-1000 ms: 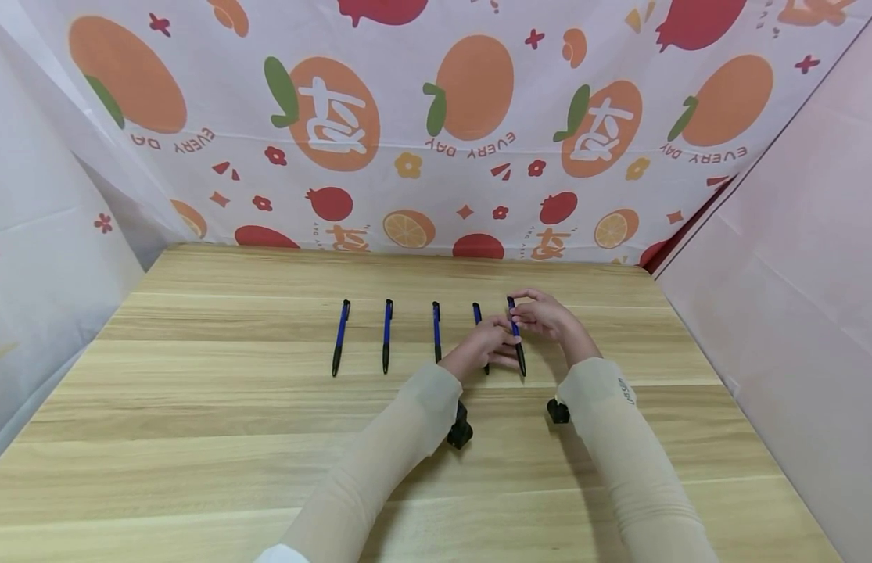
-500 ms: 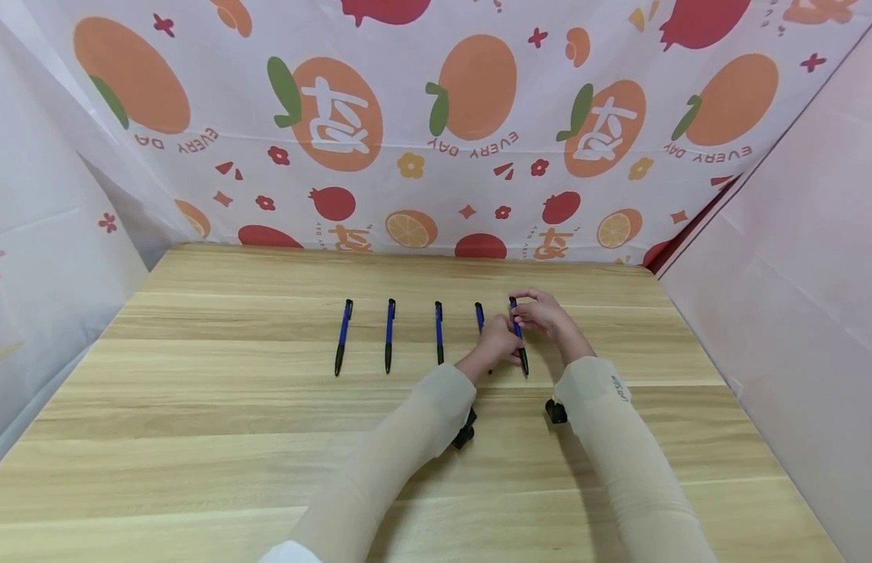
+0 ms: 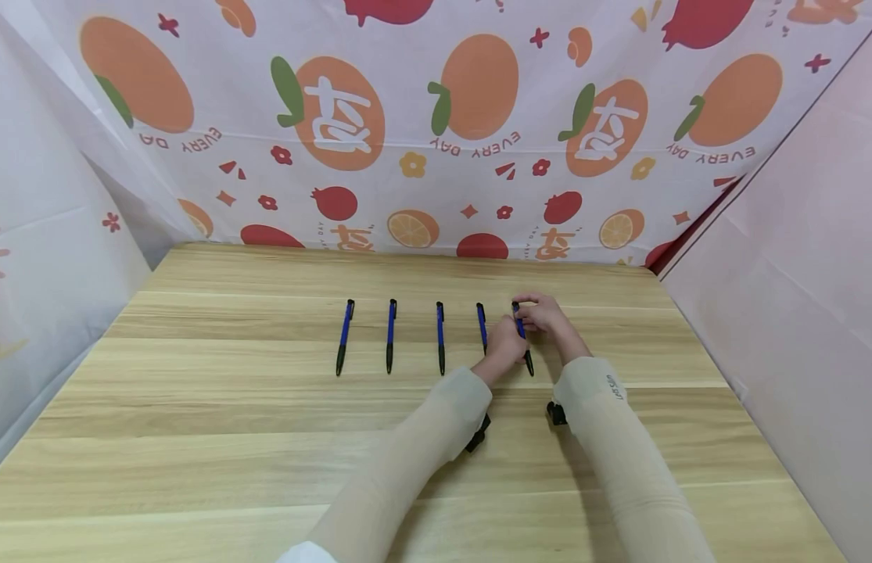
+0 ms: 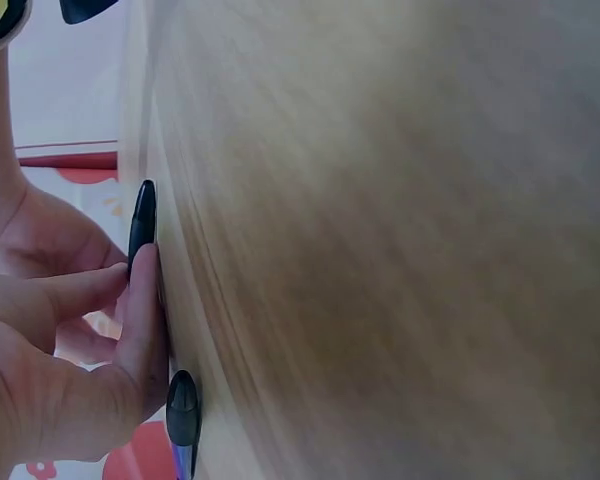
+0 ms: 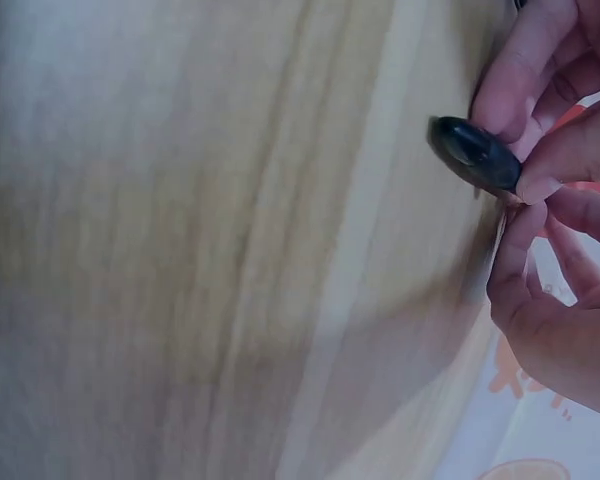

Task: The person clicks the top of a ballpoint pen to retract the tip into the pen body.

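A blue pen [image 3: 522, 329] with a black grip lies at the right end of a row, slanted a little more than the others. My left hand [image 3: 506, 342] pinches its lower part between thumb and finger; in the left wrist view the black tip [image 4: 143, 205] sticks out past those fingers. At the clip end, my right hand [image 3: 543, 313] holds the same pen with its fingertips. The right wrist view has the dark pen end [image 5: 473, 154] between fingers of both hands. Just left of it, another blue pen [image 3: 482, 319] is partly covered by my left hand.
Further left in the row lie more blue pens, one near the middle [image 3: 440, 336], another beside it [image 3: 391, 336] and the leftmost one [image 3: 346, 336]. They rest apart on the wooden table [image 3: 231, 407]. A fruit-print curtain [image 3: 421, 188] hangs behind the table's far edge.
My left hand has moved slightly right and its spread fingers have closed on the pen's lower part. That pen's tip has shifted a little to the right; my right hand stays at the clip end.
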Demonstrator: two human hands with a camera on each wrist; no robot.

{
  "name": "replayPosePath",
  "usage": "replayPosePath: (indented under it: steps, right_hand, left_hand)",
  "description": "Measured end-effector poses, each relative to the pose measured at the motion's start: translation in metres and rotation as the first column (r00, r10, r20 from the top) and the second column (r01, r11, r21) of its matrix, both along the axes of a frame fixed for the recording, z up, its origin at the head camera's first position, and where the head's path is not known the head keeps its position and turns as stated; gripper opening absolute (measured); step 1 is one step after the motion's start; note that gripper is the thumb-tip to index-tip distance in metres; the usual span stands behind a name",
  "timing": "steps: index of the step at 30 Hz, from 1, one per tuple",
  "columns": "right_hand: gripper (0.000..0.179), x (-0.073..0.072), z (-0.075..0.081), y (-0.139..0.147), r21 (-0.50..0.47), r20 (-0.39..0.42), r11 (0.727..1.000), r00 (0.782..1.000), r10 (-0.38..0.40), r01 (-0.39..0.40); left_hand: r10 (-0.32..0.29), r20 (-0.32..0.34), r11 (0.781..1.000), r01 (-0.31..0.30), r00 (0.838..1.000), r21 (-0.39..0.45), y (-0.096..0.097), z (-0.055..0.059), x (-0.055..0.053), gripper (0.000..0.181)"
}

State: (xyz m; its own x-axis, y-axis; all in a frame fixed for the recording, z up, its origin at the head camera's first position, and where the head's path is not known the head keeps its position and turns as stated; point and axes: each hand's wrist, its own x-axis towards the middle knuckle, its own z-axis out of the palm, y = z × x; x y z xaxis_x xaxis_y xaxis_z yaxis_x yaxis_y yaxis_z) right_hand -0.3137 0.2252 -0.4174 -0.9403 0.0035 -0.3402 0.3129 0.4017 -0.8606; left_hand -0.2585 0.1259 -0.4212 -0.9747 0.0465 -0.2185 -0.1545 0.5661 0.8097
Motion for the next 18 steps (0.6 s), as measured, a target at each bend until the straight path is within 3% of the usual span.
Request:
replayPosePath:
  steps: [5, 11, 15, 18]
  right_hand:
    - [0.036, 0.001, -0.004, 0.000, 0.064, -0.018, 0.998, 1.000, 0.006, -0.005]
    - [0.034, 0.002, -0.006, -0.001, 0.116, -0.046, 0.993, 0.999, 0.013, -0.007]
    - [0.034, 0.002, -0.008, -0.001, 0.122, -0.053, 0.992, 0.999, 0.011, -0.004]
    - [0.035, 0.001, -0.008, -0.001, 0.124, -0.042, 0.992, 0.999, 0.003, 0.002]
  left_hand:
    - [-0.017, -0.009, 0.994, 0.016, 1.000, -0.112, 0.004, 0.001, 0.000, 0.043]
    - [-0.035, -0.021, 0.989, 0.031, 0.999, -0.145, 0.005, 0.001, 0.001, 0.050]
    - [-0.057, -0.015, 0.990, 0.054, 0.998, -0.133, 0.005, 0.000, -0.001, 0.042]
    - [-0.101, 0.016, 0.984, 0.102, 0.995, -0.143, 0.004, -0.006, -0.009, 0.030]
